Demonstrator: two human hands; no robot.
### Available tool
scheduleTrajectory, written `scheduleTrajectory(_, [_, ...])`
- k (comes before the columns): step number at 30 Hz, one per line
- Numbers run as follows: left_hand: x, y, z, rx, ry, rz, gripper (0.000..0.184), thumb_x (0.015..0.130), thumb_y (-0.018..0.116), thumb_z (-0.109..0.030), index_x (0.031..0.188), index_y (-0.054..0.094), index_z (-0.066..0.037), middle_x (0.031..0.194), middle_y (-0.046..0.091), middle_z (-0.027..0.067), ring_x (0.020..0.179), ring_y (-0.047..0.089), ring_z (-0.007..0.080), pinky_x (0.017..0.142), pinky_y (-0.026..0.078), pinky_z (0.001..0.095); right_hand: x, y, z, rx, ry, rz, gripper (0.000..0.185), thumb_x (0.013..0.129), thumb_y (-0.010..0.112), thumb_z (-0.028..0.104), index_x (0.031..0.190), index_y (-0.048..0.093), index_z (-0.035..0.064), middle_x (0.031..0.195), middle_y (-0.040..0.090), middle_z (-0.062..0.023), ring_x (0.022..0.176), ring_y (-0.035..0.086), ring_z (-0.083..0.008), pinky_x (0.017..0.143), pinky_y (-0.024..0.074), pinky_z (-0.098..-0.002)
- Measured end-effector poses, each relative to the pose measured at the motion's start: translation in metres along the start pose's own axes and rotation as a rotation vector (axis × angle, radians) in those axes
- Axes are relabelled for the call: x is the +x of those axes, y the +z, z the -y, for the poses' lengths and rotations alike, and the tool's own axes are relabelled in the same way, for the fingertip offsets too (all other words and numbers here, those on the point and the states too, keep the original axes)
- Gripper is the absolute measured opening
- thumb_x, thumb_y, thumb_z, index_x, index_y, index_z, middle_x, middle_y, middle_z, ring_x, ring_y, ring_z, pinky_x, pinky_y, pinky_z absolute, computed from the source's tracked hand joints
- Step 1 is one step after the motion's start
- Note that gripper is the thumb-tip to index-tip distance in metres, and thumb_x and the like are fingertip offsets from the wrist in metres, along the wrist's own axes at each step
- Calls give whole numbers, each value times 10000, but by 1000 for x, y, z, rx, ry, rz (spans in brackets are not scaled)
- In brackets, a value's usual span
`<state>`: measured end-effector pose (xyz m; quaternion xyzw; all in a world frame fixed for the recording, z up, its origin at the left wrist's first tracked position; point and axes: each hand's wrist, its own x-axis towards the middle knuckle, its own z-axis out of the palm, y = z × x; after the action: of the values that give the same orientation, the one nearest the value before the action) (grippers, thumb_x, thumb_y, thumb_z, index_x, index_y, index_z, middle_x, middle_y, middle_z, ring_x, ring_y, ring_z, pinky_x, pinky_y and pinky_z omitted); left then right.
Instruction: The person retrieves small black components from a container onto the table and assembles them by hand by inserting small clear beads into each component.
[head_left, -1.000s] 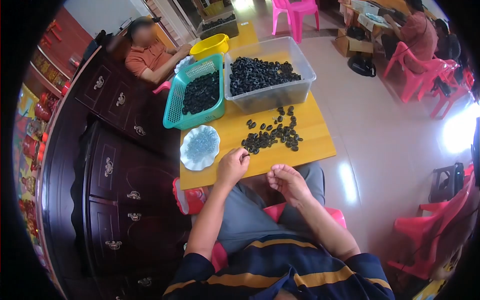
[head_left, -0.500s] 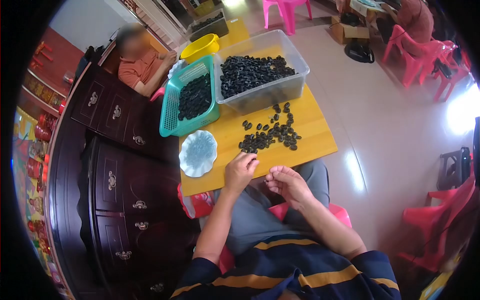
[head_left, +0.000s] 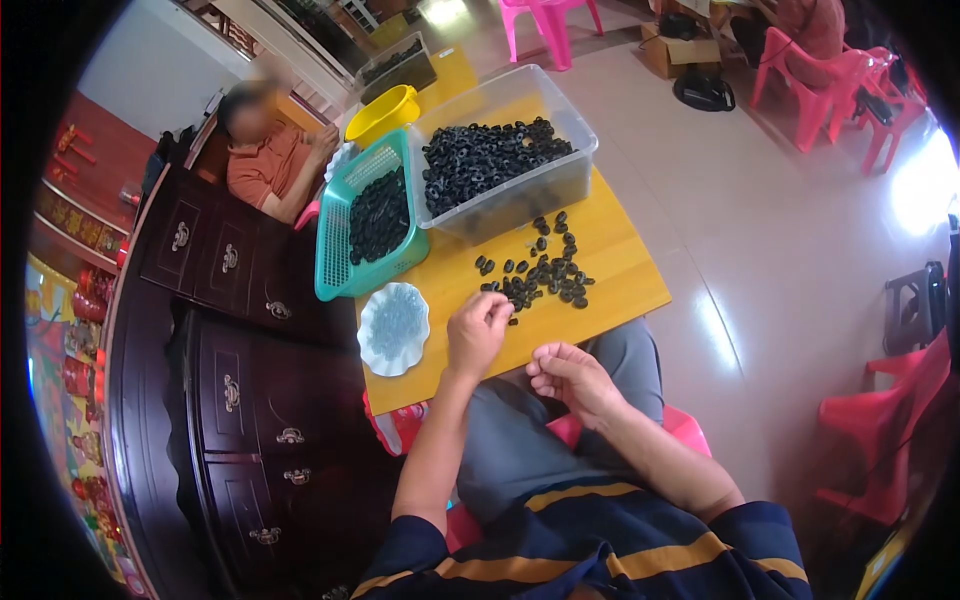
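Note:
My left hand (head_left: 478, 335) is at the near edge of a loose pile of small black ring-shaped pieces (head_left: 568, 275), its thumb and fingertips drawn together. Whatever it pinches, if anything, is hidden by the fingers. Just past the table's front edge, above my lap, my right hand (head_left: 573, 378) has thumb and forefinger pressed together; anything between them is too small to make out. Left of my left hand lies a white scalloped dish (head_left: 393, 362) with many tiny clear or bluish pieces in it.
On the yellow wooden table (head_left: 610, 310) stand a clear plastic bin (head_left: 500, 213) full of black rings and a green basket (head_left: 322, 268) of black pieces. Behind are a yellow basin (head_left: 385, 115) and a seated person (head_left: 270, 165). A dark cabinet (head_left: 260, 370) flanks the left.
My view has tilted slightly. My left fingertips have shifted a little at the pile's edge. A small dark bit seen by my right fingertips earlier no longer shows; that hand remains pinched.

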<state>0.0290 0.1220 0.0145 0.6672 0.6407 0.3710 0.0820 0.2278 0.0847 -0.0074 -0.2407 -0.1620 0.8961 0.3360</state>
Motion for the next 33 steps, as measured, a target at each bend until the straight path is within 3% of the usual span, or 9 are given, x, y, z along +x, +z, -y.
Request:
scheduleTrajectory(3, [40, 5, 12, 95, 139, -31, 126, 853, 706, -83, 975, 705, -53, 848, 683, 123, 737, 673, 303, 674, 530, 392, 0, -1, -2, 3, -4, 9, 93, 1016, 554, 107, 1072, 622, 77, 948, 703, -37, 801, 670, -108, 771, 548, -244])
scheduleTrajectory(7, [88, 25, 29, 243, 169, 30, 202, 885, 656, -135, 1073, 719, -99, 951, 694, 132, 849, 678, 352, 742, 548, 442, 1, -2, -3, 15, -8, 14, 90, 1014, 560, 108, 1071, 623, 79, 949, 704, -36, 805, 669, -107, 774, 547, -243])
scheduleTrajectory(19, [116, 63, 46, 355, 197, 127, 103, 864, 642, -125, 918, 726, -99, 855, 707, 140, 799, 682, 364, 712, 550, 452, 0, -3, -2, 13, -9, 10, 123, 1003, 593, 160, 1092, 628, 83, 990, 706, -32, 822, 648, -84, 762, 512, -220])
scheduleTrajectory(33, [109, 51, 41, 410, 199, 87, 145, 872, 656, -148, 995, 731, -131, 891, 694, 109, 815, 675, 356, 716, 549, 457, -2, -1, -1, 13, 8, 6, 149, 999, 597, 163, 1119, 616, 78, 996, 701, -36, 831, 642, -86, 783, 514, -223])
